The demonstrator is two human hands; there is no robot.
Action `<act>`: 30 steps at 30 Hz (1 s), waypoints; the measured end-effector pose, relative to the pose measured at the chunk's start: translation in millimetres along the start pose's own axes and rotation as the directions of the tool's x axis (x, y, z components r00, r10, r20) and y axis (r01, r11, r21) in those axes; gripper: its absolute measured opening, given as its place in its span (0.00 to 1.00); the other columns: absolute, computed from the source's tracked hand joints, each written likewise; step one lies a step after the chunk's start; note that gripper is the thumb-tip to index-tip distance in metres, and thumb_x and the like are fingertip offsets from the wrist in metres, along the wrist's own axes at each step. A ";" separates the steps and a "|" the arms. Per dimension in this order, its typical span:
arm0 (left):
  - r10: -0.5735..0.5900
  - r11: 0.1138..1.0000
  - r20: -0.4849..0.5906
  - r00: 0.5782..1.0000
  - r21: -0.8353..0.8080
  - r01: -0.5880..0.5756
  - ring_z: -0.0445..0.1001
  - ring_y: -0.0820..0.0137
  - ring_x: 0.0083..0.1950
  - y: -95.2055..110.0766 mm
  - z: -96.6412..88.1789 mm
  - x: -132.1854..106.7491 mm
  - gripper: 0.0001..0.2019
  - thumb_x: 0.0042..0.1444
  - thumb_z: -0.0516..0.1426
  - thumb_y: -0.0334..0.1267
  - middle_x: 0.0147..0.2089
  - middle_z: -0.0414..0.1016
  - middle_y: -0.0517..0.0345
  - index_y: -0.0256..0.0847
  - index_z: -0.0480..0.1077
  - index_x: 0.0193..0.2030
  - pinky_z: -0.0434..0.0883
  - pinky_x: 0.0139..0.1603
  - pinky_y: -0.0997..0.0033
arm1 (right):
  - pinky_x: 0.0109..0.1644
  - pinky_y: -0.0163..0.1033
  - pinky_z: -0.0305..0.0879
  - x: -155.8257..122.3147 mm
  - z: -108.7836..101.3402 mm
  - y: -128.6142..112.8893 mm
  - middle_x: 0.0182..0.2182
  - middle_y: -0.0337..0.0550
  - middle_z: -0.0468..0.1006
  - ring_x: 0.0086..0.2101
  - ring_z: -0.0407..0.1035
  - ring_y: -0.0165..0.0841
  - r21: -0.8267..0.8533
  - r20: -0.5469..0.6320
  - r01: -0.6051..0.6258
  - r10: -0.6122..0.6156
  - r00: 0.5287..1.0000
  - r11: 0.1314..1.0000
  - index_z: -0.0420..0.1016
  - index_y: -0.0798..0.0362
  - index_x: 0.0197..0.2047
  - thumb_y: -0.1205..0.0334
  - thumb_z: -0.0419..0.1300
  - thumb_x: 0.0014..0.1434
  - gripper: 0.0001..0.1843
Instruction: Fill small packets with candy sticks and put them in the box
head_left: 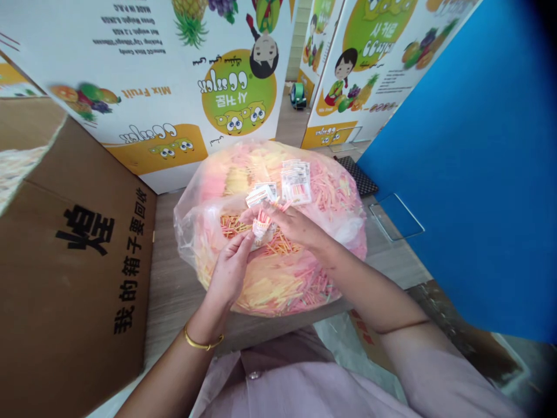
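A large clear plastic bag [191,232] full of thin pink and yellow candy sticks [265,290] lies on the grey table. Over its torn opening, my left hand [232,258] pinches the lower edge of a small candy packet [262,231]. My right hand [289,220] is closed on a small bunch of pink sticks at the mouth of that packet; some sticks poke out past its fingers. Just behind my hands, a few printed packets [261,194] rest on the bag. A stack of filled packets [296,183] lies to their right.
Printed white cartons [161,116] stand upside down at the back. A brown cardboard box [87,244] is at the left, a blue panel [452,174] with a wire handle [397,217] at the right. Green tape [298,96] and a black patterned object [357,174] lie behind the bag.
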State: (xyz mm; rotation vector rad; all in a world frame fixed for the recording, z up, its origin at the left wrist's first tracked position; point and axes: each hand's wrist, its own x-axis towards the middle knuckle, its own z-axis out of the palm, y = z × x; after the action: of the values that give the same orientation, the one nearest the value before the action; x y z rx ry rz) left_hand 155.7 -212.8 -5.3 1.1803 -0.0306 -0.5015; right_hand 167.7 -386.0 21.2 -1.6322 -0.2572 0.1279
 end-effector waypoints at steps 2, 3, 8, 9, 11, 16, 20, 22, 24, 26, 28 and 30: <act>-0.005 1.000 0.017 1.000 -0.011 0.006 0.78 0.59 0.60 0.0 1.6 0.2 0.17 0.56 0.67 0.50 0.55 0.83 0.54 0.44 0.81 0.47 0.76 0.62 0.56 | 0.63 0.43 0.68 2.4 -4.2 1.4 0.49 0.45 0.82 0.52 0.75 0.36 -0.057 -0.015 -0.004 0.003 1.000 0.998 0.83 0.48 0.52 0.36 0.48 0.71 0.31; -0.015 1.000 0.024 1.000 -0.016 0.015 0.78 0.59 0.60 -0.3 1.9 0.4 0.17 0.56 0.67 0.50 0.55 0.83 0.54 0.44 0.81 0.48 0.76 0.62 0.57 | 0.63 0.43 0.68 3.9 -6.0 2.9 0.50 0.45 0.82 0.53 0.75 0.36 -0.091 -0.033 -0.011 0.008 0.999 0.996 0.83 0.48 0.52 0.38 0.51 0.70 0.28; -0.038 0.999 0.061 0.997 0.031 0.036 0.79 0.62 0.56 -0.4 1.2 1.4 0.17 0.54 0.69 0.46 0.52 0.84 0.54 0.43 0.81 0.48 0.74 0.62 0.62 | 0.54 0.42 0.74 10.1 -12.3 8.1 0.49 0.46 0.82 0.49 0.77 0.36 0.076 0.037 -0.119 0.117 0.992 0.990 0.80 0.49 0.56 0.42 0.54 0.70 0.24; -0.042 0.999 0.055 0.998 0.023 0.040 0.80 0.62 0.56 0.2 1.3 1.4 0.16 0.54 0.69 0.46 0.51 0.84 0.54 0.42 0.82 0.47 0.74 0.62 0.61 | 0.53 0.41 0.74 10.5 -13.2 7.1 0.49 0.47 0.83 0.48 0.77 0.36 0.117 0.063 -0.123 0.117 0.991 0.985 0.80 0.49 0.55 0.41 0.51 0.71 0.26; -0.067 0.998 0.034 0.997 -0.015 0.068 0.80 0.61 0.55 1.6 1.9 1.4 0.16 0.52 0.70 0.47 0.50 0.84 0.54 0.42 0.82 0.45 0.76 0.60 0.59 | 0.55 0.41 0.73 10.6 -14.9 3.5 0.49 0.47 0.83 0.49 0.77 0.35 0.130 0.068 -0.085 0.076 0.995 0.988 0.82 0.51 0.53 0.42 0.48 0.73 0.28; -0.105 0.990 0.000 0.994 -0.090 0.105 0.79 0.62 0.54 2.6 3.2 1.9 0.16 0.50 0.71 0.46 0.51 0.83 0.56 0.42 0.81 0.44 0.78 0.60 0.58 | 0.58 0.40 0.69 10.9 -19.7 -4.3 0.52 0.45 0.82 0.53 0.74 0.35 -0.020 0.075 -0.052 0.054 0.996 0.998 0.82 0.50 0.52 0.45 0.53 0.72 0.23; -0.082 0.990 0.021 0.996 -0.115 0.084 0.78 0.63 0.57 3.2 3.9 3.1 0.16 0.52 0.70 0.45 0.55 0.82 0.56 0.44 0.80 0.46 0.77 0.59 0.61 | 0.59 0.40 0.68 13.9 -20.7 -2.6 0.52 0.43 0.82 0.53 0.74 0.34 -0.036 0.101 -0.049 0.052 0.994 0.998 0.83 0.48 0.51 0.41 0.43 0.74 0.31; -0.072 0.995 0.065 0.995 -0.064 0.076 0.79 0.64 0.56 3.3 4.3 4.0 0.19 0.52 0.70 0.44 0.56 0.81 0.55 0.44 0.80 0.50 0.77 0.56 0.65 | 0.58 0.38 0.68 16.0 -19.2 -1.3 0.50 0.42 0.82 0.50 0.75 0.33 -0.085 0.061 -0.065 0.070 0.996 0.994 0.83 0.50 0.51 0.44 0.48 0.73 0.26; -0.060 0.998 0.079 0.995 -0.005 0.060 0.80 0.65 0.52 2.7 4.5 5.2 0.19 0.51 0.71 0.43 0.54 0.82 0.54 0.43 0.80 0.50 0.77 0.53 0.68 | 0.54 0.37 0.69 18.0 -17.3 -1.5 0.47 0.43 0.83 0.46 0.76 0.32 -0.141 0.039 -0.103 0.109 0.993 0.985 0.83 0.53 0.50 0.48 0.53 0.71 0.22; -0.055 0.998 0.048 0.997 0.026 0.054 0.80 0.66 0.48 2.1 4.0 6.3 0.18 0.49 0.72 0.43 0.49 0.84 0.55 0.41 0.81 0.46 0.78 0.50 0.69 | 0.51 0.37 0.70 19.0 -17.6 -3.7 0.44 0.44 0.84 0.44 0.76 0.32 -0.128 0.014 -0.105 0.107 0.994 0.986 0.82 0.54 0.50 0.48 0.53 0.71 0.22; -0.058 0.998 0.004 0.998 0.028 0.058 0.80 0.67 0.46 2.7 2.5 6.8 0.18 0.48 0.72 0.44 0.48 0.84 0.55 0.41 0.81 0.44 0.78 0.47 0.68 | 0.51 0.37 0.70 18.2 -22.4 -6.7 0.42 0.45 0.84 0.45 0.76 0.33 -0.067 -0.078 -0.065 0.059 0.995 0.996 0.80 0.54 0.52 0.45 0.50 0.72 0.25; -0.059 0.998 -0.033 0.998 0.021 0.059 0.80 0.66 0.46 4.8 -0.1 6.7 0.19 0.47 0.72 0.44 0.49 0.84 0.55 0.42 0.80 0.45 0.79 0.46 0.67 | 0.49 0.38 0.70 15.0 -31.6 -8.7 0.35 0.45 0.83 0.41 0.77 0.33 -0.049 -0.185 -0.042 0.032 0.982 0.998 0.78 0.54 0.54 0.42 0.48 0.72 0.27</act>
State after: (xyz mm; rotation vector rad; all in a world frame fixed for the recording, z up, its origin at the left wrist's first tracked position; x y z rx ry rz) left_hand 163.4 -213.9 -2.6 1.2129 0.0265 -0.5354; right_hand 188.9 -412.4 33.4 -1.6891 -0.0889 -0.0020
